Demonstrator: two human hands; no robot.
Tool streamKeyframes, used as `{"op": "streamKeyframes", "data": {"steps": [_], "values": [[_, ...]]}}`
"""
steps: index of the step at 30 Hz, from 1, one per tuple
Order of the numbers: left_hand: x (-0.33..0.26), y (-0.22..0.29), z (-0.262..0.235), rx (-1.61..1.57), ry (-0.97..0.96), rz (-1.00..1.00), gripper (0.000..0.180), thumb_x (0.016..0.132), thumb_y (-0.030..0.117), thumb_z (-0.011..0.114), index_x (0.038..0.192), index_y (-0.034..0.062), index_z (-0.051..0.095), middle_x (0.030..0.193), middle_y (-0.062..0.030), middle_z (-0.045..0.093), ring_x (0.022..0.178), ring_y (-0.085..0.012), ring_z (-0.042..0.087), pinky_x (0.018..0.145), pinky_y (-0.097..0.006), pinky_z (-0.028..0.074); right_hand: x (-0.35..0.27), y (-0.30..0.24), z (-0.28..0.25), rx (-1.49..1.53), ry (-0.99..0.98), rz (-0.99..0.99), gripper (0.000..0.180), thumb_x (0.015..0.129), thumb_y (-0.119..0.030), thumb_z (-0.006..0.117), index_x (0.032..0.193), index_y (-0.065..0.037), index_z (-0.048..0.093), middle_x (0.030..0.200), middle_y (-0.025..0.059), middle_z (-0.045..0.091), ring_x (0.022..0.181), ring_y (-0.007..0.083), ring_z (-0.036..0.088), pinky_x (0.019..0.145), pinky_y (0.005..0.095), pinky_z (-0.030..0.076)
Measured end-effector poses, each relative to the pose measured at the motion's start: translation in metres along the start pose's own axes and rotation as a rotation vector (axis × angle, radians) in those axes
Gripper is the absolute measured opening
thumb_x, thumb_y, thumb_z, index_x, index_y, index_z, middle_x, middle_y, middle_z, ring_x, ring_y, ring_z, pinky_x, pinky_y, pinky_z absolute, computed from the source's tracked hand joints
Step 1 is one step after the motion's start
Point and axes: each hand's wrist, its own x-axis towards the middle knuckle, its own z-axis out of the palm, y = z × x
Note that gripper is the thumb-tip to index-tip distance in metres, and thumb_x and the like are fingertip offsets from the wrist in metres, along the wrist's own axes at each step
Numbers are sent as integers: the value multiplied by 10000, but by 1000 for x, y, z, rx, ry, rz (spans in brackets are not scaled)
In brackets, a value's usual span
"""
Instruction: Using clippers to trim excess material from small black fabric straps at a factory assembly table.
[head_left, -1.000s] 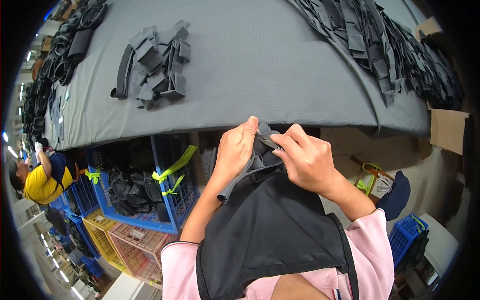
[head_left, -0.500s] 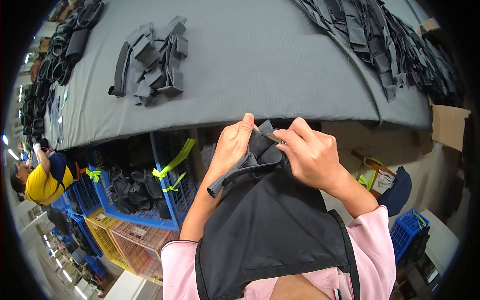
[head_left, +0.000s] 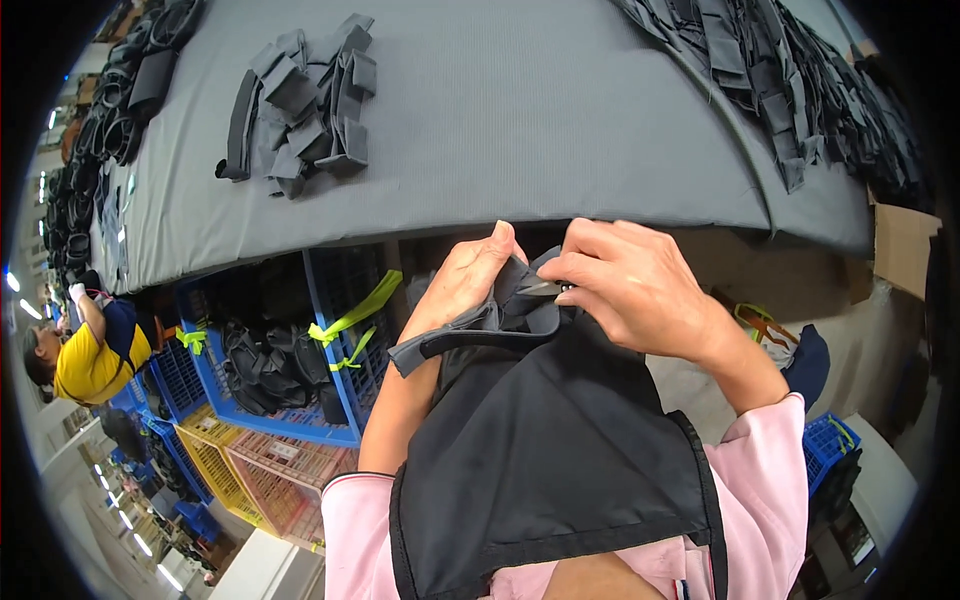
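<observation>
Just in front of the table edge, my left hand (head_left: 465,280) is closed around a dark grey fabric strap (head_left: 470,330), its thumb pointing up. One end of the strap hangs off to the left over my forearm, and the rest is bunched between my hands. My right hand (head_left: 630,285) is closed on small thread snips (head_left: 540,289); only their short metal blades show, pointing left at the fabric. The handles are hidden in my fingers. A black apron (head_left: 550,460) covers my front, just below the strap.
On the grey-covered table (head_left: 520,130) lie a pile of grey fabric strips (head_left: 310,110) and a bigger heap (head_left: 770,90) at right. Blue crates (head_left: 345,380) with black pieces stand below left. A person in yellow (head_left: 95,360) works far left. A cardboard box (head_left: 905,245) sits at right.
My right hand has turned and shifted slightly right, its wrist higher, and the blades now show more plainly against the fabric. The strap's loose end has swung left and up.
</observation>
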Motion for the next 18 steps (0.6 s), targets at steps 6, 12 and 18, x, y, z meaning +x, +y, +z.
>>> {"op": "streamKeyframes", "data": {"steps": [6,12,18], "values": [[2,-8,-2,-28,-89,86,568,970,498,364,766,17,587,682,-7,521,674,-92,444,639,-251,372,17,2,-1,-88,-140,-172,144,668,-52,668,797,-63,605,776,27,498,755,207,498,637,323,403],[1,-7,-2,-74,-130,133,541,980,466,367,922,-1,633,832,-31,613,786,-87,503,731,-249,416,25,2,2,-107,-188,-253,63,687,-48,626,736,-58,588,755,26,498,736,197,491,624,308,392],[0,-7,0,-127,-113,41,545,978,464,376,939,-15,633,852,-31,623,802,-83,507,741,-249,418,24,7,8,-42,-134,-253,80,661,-35,629,724,-47,582,736,39,501,718,208,502,610,327,424]]}}
